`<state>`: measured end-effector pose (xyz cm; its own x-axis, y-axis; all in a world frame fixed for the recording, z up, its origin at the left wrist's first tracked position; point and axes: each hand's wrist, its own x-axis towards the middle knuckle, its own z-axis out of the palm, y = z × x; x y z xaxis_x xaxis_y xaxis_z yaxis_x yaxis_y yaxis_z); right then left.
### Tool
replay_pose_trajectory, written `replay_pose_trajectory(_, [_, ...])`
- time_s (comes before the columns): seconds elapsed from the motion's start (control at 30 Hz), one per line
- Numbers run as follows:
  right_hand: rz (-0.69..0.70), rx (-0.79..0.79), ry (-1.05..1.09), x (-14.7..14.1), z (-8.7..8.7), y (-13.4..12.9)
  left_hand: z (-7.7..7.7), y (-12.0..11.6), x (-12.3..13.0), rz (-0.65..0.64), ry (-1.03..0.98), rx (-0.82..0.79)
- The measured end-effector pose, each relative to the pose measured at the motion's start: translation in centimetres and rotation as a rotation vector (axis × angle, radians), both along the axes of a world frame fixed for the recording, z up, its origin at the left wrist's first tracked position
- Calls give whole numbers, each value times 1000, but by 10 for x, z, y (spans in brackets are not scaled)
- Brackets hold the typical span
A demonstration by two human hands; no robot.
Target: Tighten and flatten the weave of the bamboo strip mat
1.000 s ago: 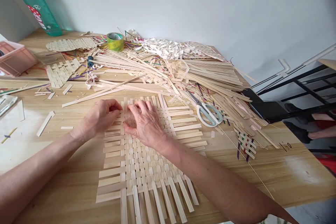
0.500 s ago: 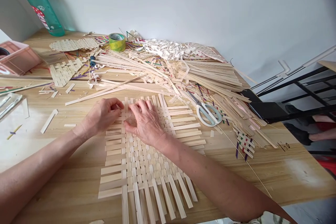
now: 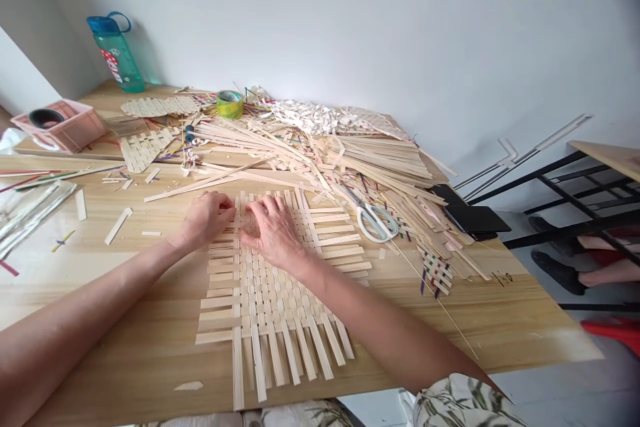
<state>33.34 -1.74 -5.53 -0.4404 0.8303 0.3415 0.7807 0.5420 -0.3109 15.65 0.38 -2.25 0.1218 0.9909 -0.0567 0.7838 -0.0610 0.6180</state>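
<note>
A woven mat [image 3: 273,297] of pale flat wooden strips lies on the table in front of me, loose strip ends sticking out along its sides and near edge. My left hand [image 3: 207,219] is at its upper left edge, thumb and fingers pinched together on the end of a strip, most of which the hand hides. Resting on the upper part of the weave is my right hand [image 3: 273,228], fingers stretched out and thumb apart, pressing the strips from above. White-handled scissors [image 3: 377,221] lie to the right of the mat.
Behind the mat spreads a heap of loose wooden strips [image 3: 380,157]. A tape roll [image 3: 230,105], a teal bottle [image 3: 117,57] and a pink basket [image 3: 75,133] stand farther back. Black phones [image 3: 477,219] lie at the right edge. Another person's feet [image 3: 560,270] show beyond.
The view has shifted, so the table appears farther left and more of the near edge shows. Both hands keep nearly the same places on the mat.
</note>
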Motion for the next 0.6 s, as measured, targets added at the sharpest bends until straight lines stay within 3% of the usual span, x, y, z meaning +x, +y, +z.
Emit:
replay_pose_trajectory(0.1, [58,-17,123,3,2,5,-4,3,-3,0,-38,-21])
replay_pose_trajectory(0.2, [72,-58,205,14,15,12,-7,8,-7,1,-79,-49])
replay_pose_trajectory(0.4, [20,-183,-58,66,45,9,-9,23,-23,-24,-138,-92])
replay_pose_trajectory(0.6, [-31,-202,-155,102,32,-23,-7,37,-30,-59,-178,-74])
